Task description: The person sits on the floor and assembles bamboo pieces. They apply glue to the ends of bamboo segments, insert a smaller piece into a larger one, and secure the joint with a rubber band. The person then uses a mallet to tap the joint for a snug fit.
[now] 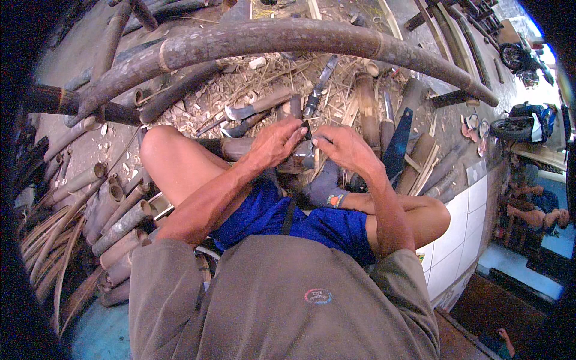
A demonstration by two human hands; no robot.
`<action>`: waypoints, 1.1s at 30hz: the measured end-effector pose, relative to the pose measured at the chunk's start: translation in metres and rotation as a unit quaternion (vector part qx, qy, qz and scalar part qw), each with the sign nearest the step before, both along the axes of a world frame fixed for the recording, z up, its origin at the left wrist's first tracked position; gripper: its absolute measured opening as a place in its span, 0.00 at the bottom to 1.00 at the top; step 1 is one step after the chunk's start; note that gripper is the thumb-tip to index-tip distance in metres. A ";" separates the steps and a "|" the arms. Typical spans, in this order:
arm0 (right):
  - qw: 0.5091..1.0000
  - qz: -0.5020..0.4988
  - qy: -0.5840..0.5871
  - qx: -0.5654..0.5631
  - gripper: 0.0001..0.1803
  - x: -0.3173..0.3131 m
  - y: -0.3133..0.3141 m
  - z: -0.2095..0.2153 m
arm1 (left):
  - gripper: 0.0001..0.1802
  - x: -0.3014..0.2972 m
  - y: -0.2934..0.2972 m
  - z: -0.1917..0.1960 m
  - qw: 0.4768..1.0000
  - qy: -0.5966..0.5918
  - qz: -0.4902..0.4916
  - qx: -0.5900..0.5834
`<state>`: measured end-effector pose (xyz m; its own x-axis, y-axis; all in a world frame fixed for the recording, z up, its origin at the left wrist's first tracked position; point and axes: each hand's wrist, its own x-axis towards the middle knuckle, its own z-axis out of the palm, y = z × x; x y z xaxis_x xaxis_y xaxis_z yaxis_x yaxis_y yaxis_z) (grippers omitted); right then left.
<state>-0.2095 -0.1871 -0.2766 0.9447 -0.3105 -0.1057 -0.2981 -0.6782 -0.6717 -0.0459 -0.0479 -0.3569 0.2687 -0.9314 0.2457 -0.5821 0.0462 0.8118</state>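
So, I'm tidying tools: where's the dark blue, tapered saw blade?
In the head view, the blade appears right of centre, between the bare right hand and brown bamboo.

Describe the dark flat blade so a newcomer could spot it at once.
Find the curved bamboo pole arching across the top. Below its right half, just right of the person's right hand, the blade slants up and rightward. Unlike the brown bamboo beside it, it is blue-black and tapers to a tip with a small hole.

1. Left hand (278, 143) and right hand (348, 147) are partly hiding a small dark piece (306, 129); kind unclear.
2. Lower edge is cutting off the brown shirt (270, 300).
3. Distant person (543, 201) is blurring at right.
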 end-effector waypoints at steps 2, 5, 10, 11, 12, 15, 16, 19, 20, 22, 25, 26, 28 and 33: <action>0.999 -0.008 0.039 0.016 0.15 0.003 -0.008 -0.003 | 0.13 0.000 -0.001 -0.002 1.000 -0.013 -0.006 -0.022; 0.998 -0.024 0.024 0.059 0.16 0.000 -0.021 -0.026 | 0.14 0.003 0.001 0.004 0.996 0.022 -0.038 0.083; 0.986 -0.081 0.038 0.138 0.16 -0.006 -0.028 -0.058 | 0.12 0.001 0.001 0.008 1.000 0.017 -0.011 0.022; 0.980 -0.116 0.037 0.158 0.16 -0.009 -0.021 -0.072 | 0.11 0.001 0.000 0.008 1.000 0.009 0.006 -0.009; 0.972 -0.152 0.035 0.177 0.15 -0.014 -0.014 -0.088 | 0.11 0.001 0.000 0.007 1.000 0.006 0.006 -0.018; 0.961 -0.186 0.000 0.207 0.17 -0.033 0.022 -0.130 | 0.11 0.002 -0.004 0.005 0.999 0.001 0.005 -0.039; 0.953 -0.210 -0.009 0.219 0.16 -0.037 0.037 -0.135 | 0.11 0.001 -0.004 0.003 0.999 0.000 0.007 -0.043; 0.964 -0.204 0.051 0.160 0.16 -0.045 0.056 -0.127 | 0.11 -0.003 -0.005 0.000 0.999 0.005 0.018 -0.051; 0.969 -0.183 0.083 0.141 0.16 -0.046 0.060 -0.114 | 0.11 -0.003 -0.004 0.000 0.998 0.007 0.028 -0.051; 0.975 -0.130 0.148 0.107 0.18 -0.040 0.069 -0.075 | 0.11 0.002 -0.002 -0.002 0.999 0.000 0.037 -0.022; 0.983 -0.141 0.105 0.043 0.20 -0.039 0.089 -0.035 | 0.11 -0.001 -0.004 -0.001 0.999 0.001 0.043 -0.018; 0.985 -0.135 0.106 0.034 0.20 -0.038 0.087 -0.025 | 0.11 -0.002 -0.004 0.002 0.999 0.000 0.045 -0.022; 0.987 -0.121 0.107 0.019 0.19 -0.037 0.082 -0.009 | 0.12 -0.001 -0.003 0.008 0.998 0.007 0.045 -0.032; 0.988 -0.062 0.061 0.126 0.15 -0.030 0.059 0.016 | 0.13 -0.002 -0.001 0.006 0.997 0.022 0.063 -0.041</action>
